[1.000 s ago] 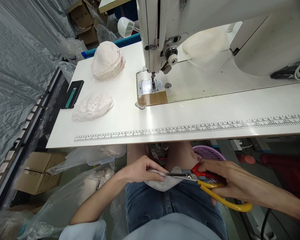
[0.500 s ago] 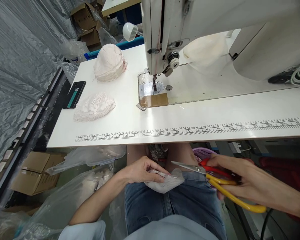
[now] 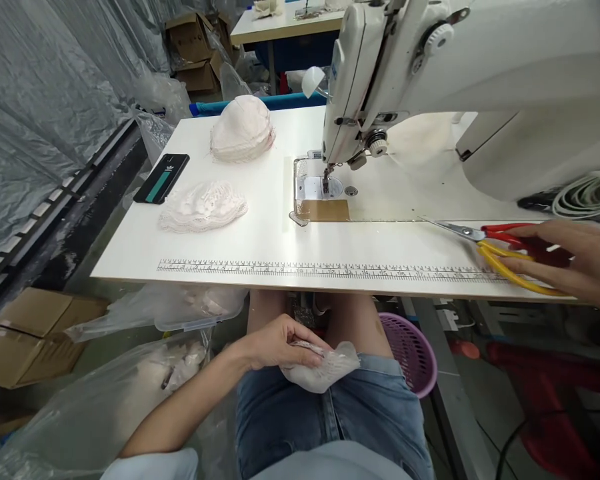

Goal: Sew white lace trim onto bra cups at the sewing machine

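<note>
My left hand (image 3: pixel 287 343) pinches a white lace-like fabric piece (image 3: pixel 320 373) over my lap, below the table's front edge. At the right, my right hand (image 3: pixel 575 257) grips scissors (image 3: pixel 505 250) with red and yellow handles. Their blades point left above the tabletop and look closed. A white sewing machine (image 3: pixel 360 93) stands on the table, its needle over the metal plate (image 3: pixel 313 189). Left of it sit a stack of pale pink fabric cups (image 3: pixel 243 127) and a pile of pale lace pieces (image 3: pixel 205 208).
A dark phone (image 3: pixel 161 179) lies at the table's left end. A printed ruler (image 3: pixel 300 269) runs along the front edge. Under the table are a purple basket (image 3: pixel 410 350) and plastic bags (image 3: pixel 100 393). A cardboard box (image 3: pixel 35 333) sits at lower left.
My right hand has carried the scissors from beside my lap up and right, over the table. My left hand still holds the fabric at my lap. The view has shifted slightly.
</note>
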`<state>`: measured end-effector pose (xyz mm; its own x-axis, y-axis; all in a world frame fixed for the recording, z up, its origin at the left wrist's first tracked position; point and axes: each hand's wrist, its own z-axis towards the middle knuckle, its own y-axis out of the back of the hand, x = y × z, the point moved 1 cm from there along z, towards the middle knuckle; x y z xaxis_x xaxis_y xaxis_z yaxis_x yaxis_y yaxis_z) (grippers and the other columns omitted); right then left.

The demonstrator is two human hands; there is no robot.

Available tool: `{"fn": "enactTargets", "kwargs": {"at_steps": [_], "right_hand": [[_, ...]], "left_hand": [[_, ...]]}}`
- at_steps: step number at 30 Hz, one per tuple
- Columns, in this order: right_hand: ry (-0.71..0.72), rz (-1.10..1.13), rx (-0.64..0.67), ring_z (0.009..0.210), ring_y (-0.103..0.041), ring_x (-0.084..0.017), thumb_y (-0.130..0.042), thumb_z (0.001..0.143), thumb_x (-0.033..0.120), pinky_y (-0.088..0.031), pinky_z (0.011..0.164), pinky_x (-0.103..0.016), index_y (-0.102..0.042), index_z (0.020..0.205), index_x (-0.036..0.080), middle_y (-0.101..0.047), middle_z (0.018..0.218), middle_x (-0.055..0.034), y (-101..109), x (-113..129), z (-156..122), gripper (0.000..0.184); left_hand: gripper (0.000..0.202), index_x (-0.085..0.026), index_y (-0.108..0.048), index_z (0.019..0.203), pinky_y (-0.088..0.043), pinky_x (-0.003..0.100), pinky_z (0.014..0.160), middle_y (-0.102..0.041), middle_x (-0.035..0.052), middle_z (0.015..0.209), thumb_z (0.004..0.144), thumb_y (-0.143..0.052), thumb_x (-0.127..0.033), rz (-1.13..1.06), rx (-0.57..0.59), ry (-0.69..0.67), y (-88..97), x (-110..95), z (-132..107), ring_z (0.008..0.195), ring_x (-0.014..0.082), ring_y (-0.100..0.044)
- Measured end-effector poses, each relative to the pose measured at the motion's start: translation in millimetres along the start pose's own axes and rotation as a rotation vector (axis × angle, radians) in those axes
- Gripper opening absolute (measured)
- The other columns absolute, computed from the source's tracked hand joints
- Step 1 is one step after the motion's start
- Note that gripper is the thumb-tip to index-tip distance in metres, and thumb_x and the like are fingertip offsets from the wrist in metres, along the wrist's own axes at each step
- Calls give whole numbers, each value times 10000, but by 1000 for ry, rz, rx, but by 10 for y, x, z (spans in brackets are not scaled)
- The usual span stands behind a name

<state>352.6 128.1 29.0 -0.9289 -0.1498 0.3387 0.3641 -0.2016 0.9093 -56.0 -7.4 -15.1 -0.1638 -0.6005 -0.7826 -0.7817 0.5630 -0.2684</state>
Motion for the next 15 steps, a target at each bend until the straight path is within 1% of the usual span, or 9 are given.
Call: {"fn": "enactTargets", "kwargs": {"at_steps": [3, 6, 8, 9, 10, 11, 12, 14, 15], "right_hand": [[180, -173, 143, 520, -528, -138, -231, 404, 956, -352, 455, -285, -707, 870, 172, -632, 631, -62, -76, -142, 167, 1029], [247, -345, 9, 667, -583, -209, -31, 573, 913, -377, 511, -340, -690, 933, 137, -661, 800, -153, -60, 31, 42, 1080], [286, -402, -111, 828, -592, -265, -97, 764, 803, -405, 576, -386, -641, 1069, 147, -642, 992, -196, -40, 417, -202, 906], [328, -350, -116, 901, -586, -275, -174, 850, 706, -427, 622, -398, -607, 1126, 158, -624, 1060, -198, -48, 680, -352, 751], [400, -239, -115, 912, -591, -266, -278, 887, 622, -448, 662, -396, -600, 1123, 176, -634, 1040, -178, -72, 971, -509, 599], [520, -95, -29, 887, -605, -247, -376, 890, 556, -469, 697, -380, -591, 1117, 200, -655, 987, -142, -123, 1273, -663, 474], [627, 40, 115, 885, -613, -233, -452, 879, 503, -484, 720, -357, -572, 1140, 218, -664, 978, -117, -197, 1563, -802, 405], [704, 215, 401, 838, -617, -233, -567, 792, 550, -496, 671, -324, -570, 1128, 203, -666, 936, -99, -384, 2042, -996, 483], [693, 225, 517, 762, -616, -220, -625, 748, 544, -483, 620, -305, -605, 1016, 215, -668, 865, -69, -482, 2215, -1041, 424]], "left_hand": [[415, -153, -720, 983, -473, 247, 646, -730, 94, 884, 618, -770, -345, -39, -19, -12, 36, 28, -45, 707, 171, -636], [378, -165, -724, 972, -457, 227, 630, -732, 81, 856, 628, -762, -318, -58, -25, -26, 79, 56, -74, 673, 144, -617], [364, -165, -724, 973, -446, 219, 627, -729, 73, 841, 636, -752, -300, -57, -28, -34, 90, 60, -77, 660, 131, -600], [357, -159, -726, 968, -439, 216, 618, -725, 68, 823, 636, -746, -288, -50, -31, -37, 84, 55, -73, 647, 125, -588], [347, -149, -729, 958, -429, 212, 607, -717, 61, 794, 634, -740, -273, -42, -35, -38, 68, 47, -66, 630, 117, -572], [332, -137, -733, 938, -418, 208, 593, -702, 51, 757, 629, -733, -258, -33, -39, -39, 43, 36, -57, 609, 108, -552], [309, -123, -736, 906, -405, 204, 580, -681, 38, 717, 621, -726, -243, -26, -44, -46, 12, 23, -46, 592, 99, -530], [236, -105, -728, 816, -376, 193, 558, -619, 5, 647, 605, -710, -209, -10, -66, -87, -48, 2, -31, 570, 83, -483], [190, -104, -712, 773, -355, 184, 543, -584, -12, 622, 604, -698, -189, 9, -105, -126, -66, -7, -34, 565, 76, -459]]}}
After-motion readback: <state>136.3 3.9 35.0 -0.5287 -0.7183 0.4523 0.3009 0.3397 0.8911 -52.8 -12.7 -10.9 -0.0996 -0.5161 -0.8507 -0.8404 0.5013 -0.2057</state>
